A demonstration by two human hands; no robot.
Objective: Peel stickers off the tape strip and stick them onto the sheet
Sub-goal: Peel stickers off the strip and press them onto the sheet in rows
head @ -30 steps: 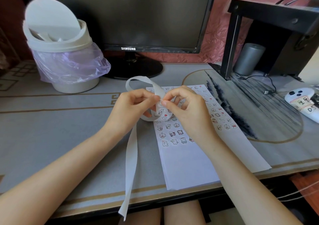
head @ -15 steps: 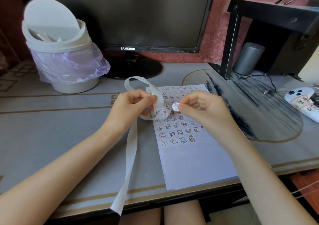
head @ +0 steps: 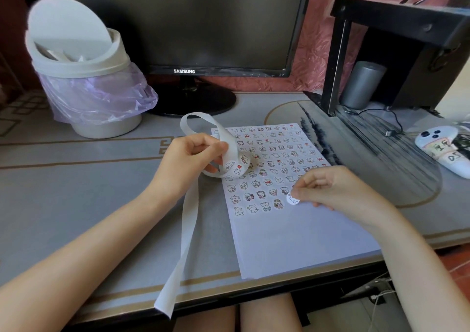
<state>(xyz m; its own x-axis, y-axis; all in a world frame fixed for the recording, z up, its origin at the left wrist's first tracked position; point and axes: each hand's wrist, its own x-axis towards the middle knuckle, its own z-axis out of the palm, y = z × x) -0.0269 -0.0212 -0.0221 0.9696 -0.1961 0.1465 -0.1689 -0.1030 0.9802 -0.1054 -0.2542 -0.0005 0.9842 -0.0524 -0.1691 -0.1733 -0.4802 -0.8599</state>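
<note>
Sticker in play: the right grip [head: 330,189] pinches a small round white sticker [head: 293,199] between thumb and fingertips, right down at the white paper sheet [head: 292,242], at the right end of the lower sticker rows. Whether it touches the paper, I cannot tell. Over to the left grip [head: 188,158], clenched around the long white tape strip [head: 189,217]. The strip loops up above the knuckles, curls back under the fingers with cartoon stickers showing on the curl, and trails off the front edge of the grey desk [head: 76,191]. The sheet lies flat on the desk, its upper half packed with rows of little cartoon stickers and its lower half plain. Back left stands a white swing-lid bin with a purple liner [head: 76,59], behind it a black Samsung monitor [head: 203,21], and far right a white game controller [head: 442,151].
</note>
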